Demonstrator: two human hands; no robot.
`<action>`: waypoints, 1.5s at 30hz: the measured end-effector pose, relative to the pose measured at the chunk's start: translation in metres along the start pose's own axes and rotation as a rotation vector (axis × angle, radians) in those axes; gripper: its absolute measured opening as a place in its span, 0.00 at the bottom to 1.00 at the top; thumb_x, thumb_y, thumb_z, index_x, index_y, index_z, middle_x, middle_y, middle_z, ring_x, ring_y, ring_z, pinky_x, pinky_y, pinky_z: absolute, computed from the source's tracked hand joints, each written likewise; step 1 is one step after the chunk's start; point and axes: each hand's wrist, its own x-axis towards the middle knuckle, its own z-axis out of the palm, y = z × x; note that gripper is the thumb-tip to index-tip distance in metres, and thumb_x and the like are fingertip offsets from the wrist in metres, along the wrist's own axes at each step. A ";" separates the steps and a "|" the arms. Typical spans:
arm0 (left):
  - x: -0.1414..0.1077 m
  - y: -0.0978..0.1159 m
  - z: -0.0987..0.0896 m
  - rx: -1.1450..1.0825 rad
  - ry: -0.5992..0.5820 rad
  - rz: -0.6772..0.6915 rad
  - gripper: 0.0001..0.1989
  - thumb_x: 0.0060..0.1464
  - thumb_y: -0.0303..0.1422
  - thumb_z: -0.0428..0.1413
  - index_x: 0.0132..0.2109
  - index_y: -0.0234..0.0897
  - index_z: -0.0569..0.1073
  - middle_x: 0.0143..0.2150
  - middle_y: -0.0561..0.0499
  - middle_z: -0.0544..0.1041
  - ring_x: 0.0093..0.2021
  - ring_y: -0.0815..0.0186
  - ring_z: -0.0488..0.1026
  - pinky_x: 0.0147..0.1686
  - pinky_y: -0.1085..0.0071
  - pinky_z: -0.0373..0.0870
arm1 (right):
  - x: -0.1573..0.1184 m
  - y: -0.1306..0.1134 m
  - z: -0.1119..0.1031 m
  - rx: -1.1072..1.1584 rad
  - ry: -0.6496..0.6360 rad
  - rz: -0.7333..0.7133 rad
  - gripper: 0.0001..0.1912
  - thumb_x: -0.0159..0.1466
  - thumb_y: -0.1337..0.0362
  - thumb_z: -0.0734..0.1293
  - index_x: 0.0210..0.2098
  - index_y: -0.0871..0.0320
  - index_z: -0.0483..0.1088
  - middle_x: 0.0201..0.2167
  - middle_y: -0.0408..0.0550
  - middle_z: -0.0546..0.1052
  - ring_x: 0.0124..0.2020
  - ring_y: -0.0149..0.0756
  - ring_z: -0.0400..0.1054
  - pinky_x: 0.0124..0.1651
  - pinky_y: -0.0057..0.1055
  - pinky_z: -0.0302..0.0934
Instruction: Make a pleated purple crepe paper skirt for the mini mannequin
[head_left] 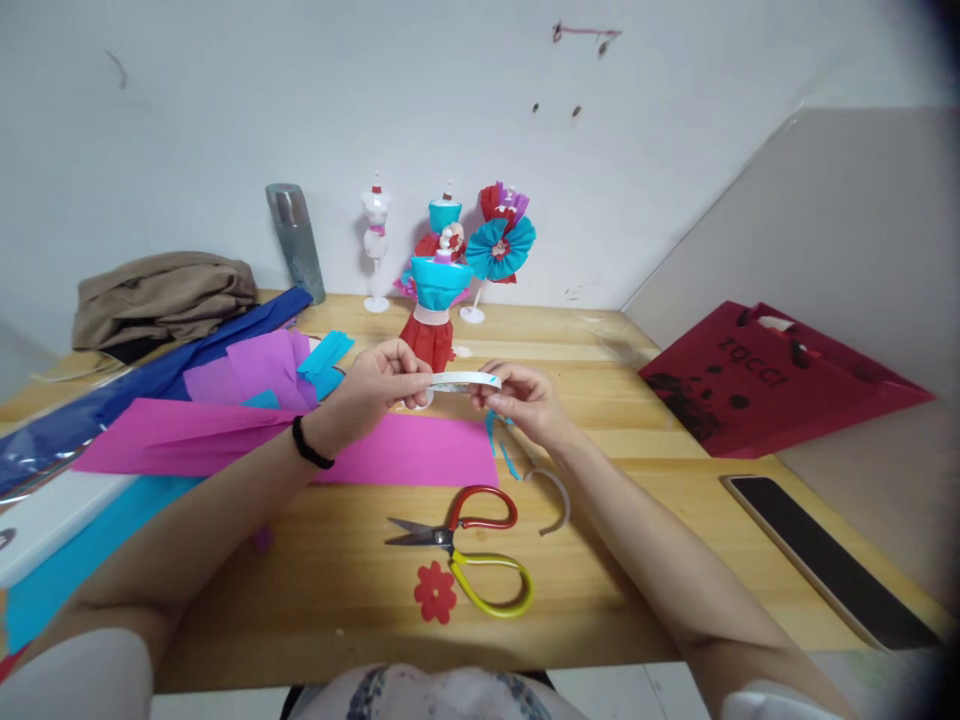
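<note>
My left hand (384, 374) pinches one end of a narrow white roll of tape (463, 379), seen nearly edge-on. My right hand (521, 400) is closed on its other end, where a small blue mark shows. Just behind the hands stands a mini mannequin (433, 300) in a blue crepe-paper top, a pale waistband and a red skirt. Under my left forearm lies a pink paper strip (420, 449), and thin blue scraps (511, 458) sit below my right hand. Nearer me are scissors (442, 538) with red and yellow handles, a red paper flower (435, 592) and a curled pale strip (564, 500).
Along the wall stand a grey flask (296, 240), a bare mannequin (376, 240) and dressed ones with a blue paper rosette (500, 248). Folded brown cloth (161, 295) and purple paper (262, 370) lie left. A red bag (772, 380) and a phone (825, 560) are right.
</note>
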 end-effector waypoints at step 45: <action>0.013 0.019 -0.019 -0.208 0.517 -0.112 0.31 0.66 0.54 0.47 0.21 0.38 0.58 0.18 0.54 0.67 0.17 0.74 0.64 0.18 0.76 0.58 | 0.015 0.006 -0.025 -1.262 -0.470 0.097 0.19 0.58 0.80 0.62 0.40 0.59 0.80 0.37 0.54 0.82 0.41 0.44 0.75 0.42 0.32 0.62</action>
